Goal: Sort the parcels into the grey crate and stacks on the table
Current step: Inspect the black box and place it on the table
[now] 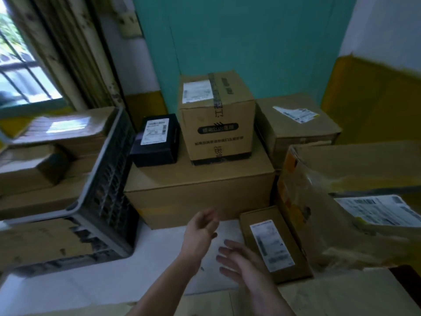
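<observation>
The grey crate [103,179] stands at the left on the white table [75,290], with cardboard parcels [52,156] piled inside it. A wide brown box [200,190] in the middle carries a small black parcel [157,142] and a taped brown carton [216,119]. A flat brown parcel [273,245] with a white label lies at the lower right. My left hand [200,231] hovers over the table with fingers loosely curled and holds nothing. My right hand [241,263] is spread flat just left of the flat parcel, and I cannot tell whether it touches it.
A large torn carton [341,201] with a shipping label fills the right side. Another brown box [296,126] sits behind it against the teal and yellow wall. Cardboard [319,295] lies along the near edge. A window and curtain stand at the upper left.
</observation>
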{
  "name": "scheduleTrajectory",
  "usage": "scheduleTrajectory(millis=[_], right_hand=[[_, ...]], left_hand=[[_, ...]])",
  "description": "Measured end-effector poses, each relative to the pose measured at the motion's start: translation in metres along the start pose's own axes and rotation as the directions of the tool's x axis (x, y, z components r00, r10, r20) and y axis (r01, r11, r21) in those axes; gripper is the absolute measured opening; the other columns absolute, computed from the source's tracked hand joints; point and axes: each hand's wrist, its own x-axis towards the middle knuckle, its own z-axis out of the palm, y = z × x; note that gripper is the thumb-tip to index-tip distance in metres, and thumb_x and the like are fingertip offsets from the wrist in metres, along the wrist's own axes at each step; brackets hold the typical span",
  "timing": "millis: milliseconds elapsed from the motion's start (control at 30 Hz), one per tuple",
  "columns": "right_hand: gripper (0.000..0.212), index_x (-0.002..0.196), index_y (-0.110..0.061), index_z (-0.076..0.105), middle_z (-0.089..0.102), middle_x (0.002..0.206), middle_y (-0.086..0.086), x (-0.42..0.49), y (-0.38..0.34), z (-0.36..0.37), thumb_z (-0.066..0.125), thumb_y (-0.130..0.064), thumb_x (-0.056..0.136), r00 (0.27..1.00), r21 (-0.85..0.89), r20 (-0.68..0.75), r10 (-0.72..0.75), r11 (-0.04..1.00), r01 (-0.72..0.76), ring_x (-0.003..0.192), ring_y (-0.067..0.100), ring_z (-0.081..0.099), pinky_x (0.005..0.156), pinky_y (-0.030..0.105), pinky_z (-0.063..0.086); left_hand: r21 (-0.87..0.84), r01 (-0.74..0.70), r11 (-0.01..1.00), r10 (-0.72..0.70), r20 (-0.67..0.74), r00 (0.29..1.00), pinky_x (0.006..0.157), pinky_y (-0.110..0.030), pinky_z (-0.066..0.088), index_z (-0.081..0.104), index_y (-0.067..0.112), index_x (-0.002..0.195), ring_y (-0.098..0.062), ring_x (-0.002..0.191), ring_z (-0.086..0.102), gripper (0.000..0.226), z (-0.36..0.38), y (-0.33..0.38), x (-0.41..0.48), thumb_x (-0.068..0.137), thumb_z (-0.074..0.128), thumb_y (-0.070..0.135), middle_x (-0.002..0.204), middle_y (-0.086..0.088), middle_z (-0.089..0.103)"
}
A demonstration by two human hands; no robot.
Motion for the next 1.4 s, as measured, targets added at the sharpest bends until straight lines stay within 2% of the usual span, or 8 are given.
scheduleTrajectory(millis=[200,367,500,567,733,933,1233,1400], right_hand=[[0.02,0.11,-0.031,0.063,0.061,0.114,-0.009,-0.001,-0.05,0.062,0.062,-0.018,0.096,0.952,-0.144,0.026,-0.303,0.942,0.304,0.105,0.011,0.06,0.085,0.026,0.052],[0.028,0.111,-0.039,0.06,0.063,0.113,-0.017,0.012,-0.084,0.108,0.063,-0.016,0.095,0.901,-0.251,0.086,-0.425,0.866,0.432,0.107,0.004,0.059,0.101,0.034,0.05],[0.03,0.118,-0.036,0.058,0.059,0.112,-0.02,0.027,-0.107,0.143,0.061,-0.015,0.097,0.857,-0.324,0.136,-0.497,0.795,0.512,0.103,-0.001,0.056,0.095,0.025,0.048],[0.035,0.128,-0.032,0.056,0.058,0.116,-0.018,0.037,-0.116,0.162,0.06,-0.015,0.097,0.844,-0.379,0.148,-0.516,0.759,0.53,0.107,0.0,0.055,0.095,0.026,0.046],[0.055,0.147,-0.026,0.042,0.053,0.139,-0.007,0.058,-0.132,0.194,0.061,-0.013,0.096,0.826,-0.436,0.163,-0.539,0.712,0.55,0.123,0.007,0.05,0.103,0.03,0.041],[0.069,0.153,-0.029,0.033,0.048,0.148,-0.004,0.089,-0.141,0.217,0.063,-0.015,0.093,0.832,-0.512,0.135,-0.538,0.681,0.523,0.134,0.016,0.045,0.106,0.035,0.039],[0.071,0.152,-0.028,0.035,0.052,0.144,-0.003,0.111,-0.139,0.229,0.066,-0.015,0.09,0.837,-0.522,0.042,-0.546,0.702,0.484,0.13,0.016,0.05,0.105,0.036,0.042],[0.058,0.146,-0.027,0.046,0.059,0.131,-0.006,0.114,-0.136,0.231,0.066,-0.016,0.092,0.835,-0.518,0.055,-0.547,0.699,0.492,0.115,0.01,0.055,0.081,0.021,0.043]], left_hand=[[-0.013,-0.181,0.983,0.179,-0.123,0.976,0.084,-0.027,0.055,0.067,0.026,0.116,-0.004,0.103,0.067,0.023,-0.048,0.05,0.006,0.099,0.06,0.012,0.112,0.011,0.072],[0.055,-0.31,0.949,0.313,-0.273,0.91,0.092,-0.032,0.054,0.068,0.026,0.112,-0.008,0.105,0.065,0.025,-0.089,0.088,0.024,0.097,0.062,0.007,0.109,0.009,0.071],[0.146,-0.376,0.915,0.403,-0.338,0.85,0.084,-0.01,0.048,0.065,0.02,0.123,-0.006,0.111,0.062,0.031,-0.116,0.111,0.044,0.096,0.063,0.007,0.119,0.005,0.067],[0.188,-0.369,0.91,0.413,-0.352,0.84,0.087,-0.01,0.046,0.061,0.019,0.131,-0.007,0.116,0.058,0.037,-0.13,0.116,0.055,0.096,0.064,0.01,0.125,0.005,0.063],[0.281,-0.297,0.913,0.39,-0.38,0.839,0.115,-0.043,0.037,0.049,0.024,0.143,-0.019,0.137,0.042,0.055,-0.148,0.118,0.079,0.092,0.068,0.015,0.143,-0.001,0.05],[0.201,-0.26,0.944,0.315,-0.321,0.893,0.116,-0.041,0.036,0.026,0.027,0.156,-0.021,0.142,0.038,0.078,-0.158,0.126,0.097,0.092,0.069,0.016,0.153,-0.003,0.042],[0.109,-0.268,0.957,0.287,-0.262,0.921,0.107,-0.031,0.04,0.021,0.026,0.157,-0.017,0.138,0.045,0.08,-0.164,0.127,0.111,0.094,0.068,0.014,0.15,0.001,0.046],[0.108,-0.262,0.959,0.281,-0.255,0.925,0.11,-0.035,0.041,0.021,0.023,0.157,-0.018,0.137,0.045,0.079,-0.162,0.123,0.119,0.093,0.069,0.017,0.149,0.0,0.046]])
